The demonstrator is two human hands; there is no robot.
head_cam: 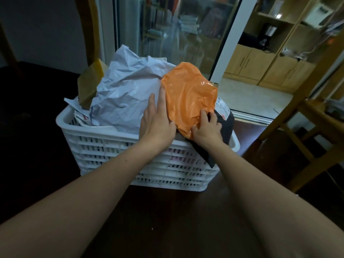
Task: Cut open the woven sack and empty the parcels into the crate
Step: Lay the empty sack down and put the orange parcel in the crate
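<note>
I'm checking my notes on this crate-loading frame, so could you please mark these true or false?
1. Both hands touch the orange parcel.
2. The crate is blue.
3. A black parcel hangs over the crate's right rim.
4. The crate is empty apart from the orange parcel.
1. True: the left hand lies flat against the orange parcel and the right hand has a grip on its lower edge.
2. False: the crate is white.
3. True: the black parcel overhangs there.
4. False: a large white parcel and a brown parcel fill it too.
</note>
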